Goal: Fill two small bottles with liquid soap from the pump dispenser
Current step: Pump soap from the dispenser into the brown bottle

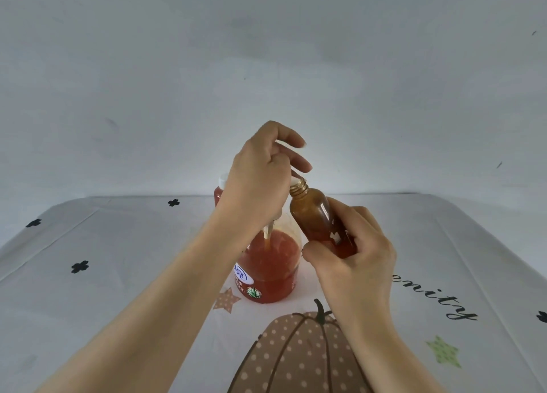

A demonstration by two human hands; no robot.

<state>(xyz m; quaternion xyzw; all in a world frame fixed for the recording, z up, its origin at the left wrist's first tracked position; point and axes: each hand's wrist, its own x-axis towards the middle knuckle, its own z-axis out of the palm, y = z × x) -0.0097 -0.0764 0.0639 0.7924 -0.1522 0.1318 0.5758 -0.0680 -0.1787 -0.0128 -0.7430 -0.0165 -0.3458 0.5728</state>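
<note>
Head view, the only one. Right hand (pixel 352 259) clamped round the lower body of the amber bottle (pixel 313 215), thumb and fingers pinching it, held clear of the worktop (pixel 118 259) and tilted leftward, open threaded mouth right up against the white nozzle (pixel 295 181). Probably held so to catch the soap without dribbling it down the outside.

Left hand (pixel 260 182) set on top of the pump dispenser (pixel 268 268), hiding the pump head. Lower fingers bent over it, upper two lifted free above the bottle mouth. Cannot tell whether clamped round the head or only pressing down on it. Placed there, most likely, to work the pump while steadying the dispenser.

Dispenser upright at the middle of the worktop, just beyond a printed pumpkin (pixel 296 354) on the cloth, part full of orange-red soap. Amber bottle too dark to judge its fill level.

Counted: two hands, one dispenser, two small bottles. Amber one in hand. Second bottle (pixel 219 189), reddish with a white cap, standing behind the dispenser to the far left, largely hidden by the left wrist. Capped already, so perhaps the finished one.
</note>
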